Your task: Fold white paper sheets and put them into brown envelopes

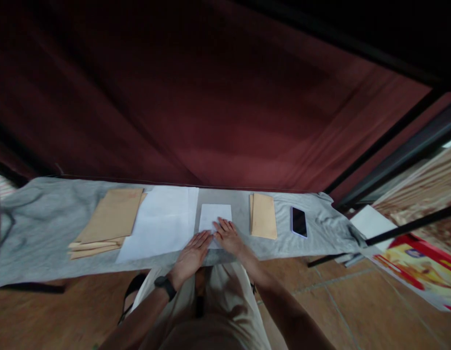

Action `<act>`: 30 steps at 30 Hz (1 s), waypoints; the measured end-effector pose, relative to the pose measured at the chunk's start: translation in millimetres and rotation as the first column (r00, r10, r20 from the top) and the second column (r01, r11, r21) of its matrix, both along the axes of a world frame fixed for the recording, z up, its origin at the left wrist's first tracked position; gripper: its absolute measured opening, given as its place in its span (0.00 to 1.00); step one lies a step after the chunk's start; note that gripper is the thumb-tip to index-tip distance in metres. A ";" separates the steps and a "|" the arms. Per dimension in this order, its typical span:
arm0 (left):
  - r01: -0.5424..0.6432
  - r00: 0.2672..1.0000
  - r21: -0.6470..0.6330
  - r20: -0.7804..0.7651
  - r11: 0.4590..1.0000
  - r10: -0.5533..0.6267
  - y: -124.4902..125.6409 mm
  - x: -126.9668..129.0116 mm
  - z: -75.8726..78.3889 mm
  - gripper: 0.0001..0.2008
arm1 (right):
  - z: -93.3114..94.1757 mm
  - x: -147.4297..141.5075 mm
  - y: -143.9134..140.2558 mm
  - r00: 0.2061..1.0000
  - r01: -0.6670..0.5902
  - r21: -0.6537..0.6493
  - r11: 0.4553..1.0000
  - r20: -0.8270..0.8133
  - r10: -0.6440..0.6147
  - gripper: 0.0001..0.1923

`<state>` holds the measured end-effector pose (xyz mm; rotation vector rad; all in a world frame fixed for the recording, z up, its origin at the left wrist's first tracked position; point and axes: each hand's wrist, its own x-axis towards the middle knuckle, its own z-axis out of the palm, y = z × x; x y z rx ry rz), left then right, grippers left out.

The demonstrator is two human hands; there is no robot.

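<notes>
Head view, looking down on a counter (46, 228) draped in grey cloth, with a dark red curtain (218, 112) hanging behind it.

Item one: a small white sheet (214, 216), lying flat near the middle of the counter. I see both hands pressed onto its near edge.

Item two: my left hand (192, 255), palm down, fingers (202, 239) stretched out flat and together, grasping nothing. The tips rest on the near left corner of the small white sheet. A black watch (165, 286) sits on that wrist.

Item three: my right hand (228, 236), also palm down and spread flat, fingers (222, 224) lying on the lower part of the same sheet, grasping nothing. The two hands are just beside each other, nearly touching at the fingertips.

Item four: a large white sheet (162, 223), just beside the small one on its left, flat on the cloth.

Item five: a stack of brown envelopes (109, 221), left of the large sheet, slightly fanned at the near end; its right edge meets the large sheet.

Item six: a single brown envelope (264, 216), just right of the small white sheet, apart from it.

Item seven: a phone (299, 221), screen dark, lying flat to the right of that envelope, near the end of the cloth.

Item eight: a brightly printed red and yellow bag (418, 265) at the far right, off the counter, on or near the tiled floor (338, 301).

Item nine: pale trousers (225, 301) below the hands, at the counter's near edge.
</notes>
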<state>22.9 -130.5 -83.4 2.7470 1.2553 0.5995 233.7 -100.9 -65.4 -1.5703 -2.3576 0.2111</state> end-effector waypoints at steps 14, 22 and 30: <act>-0.019 0.999 -0.084 0.029 0.996 0.021 -1.8 -0.8 7.3 0.23 | -20.3 13.9 22.4 0.966 0.200 0.199 0.959 -0.202 -0.160 0.25; -0.002 0.999 -0.067 0.039 0.998 0.004 -1.5 -1.4 5.2 0.23 | -15.1 28.1 -41.1 0.991 -0.049 0.143 0.988 -0.114 0.066 0.25; -0.053 0.935 -0.193 0.335 0.980 0.117 -5.1 6.0 18.1 0.20 | -19.1 55.8 -40.1 0.814 0.098 0.050 0.994 -0.579 -0.051 0.25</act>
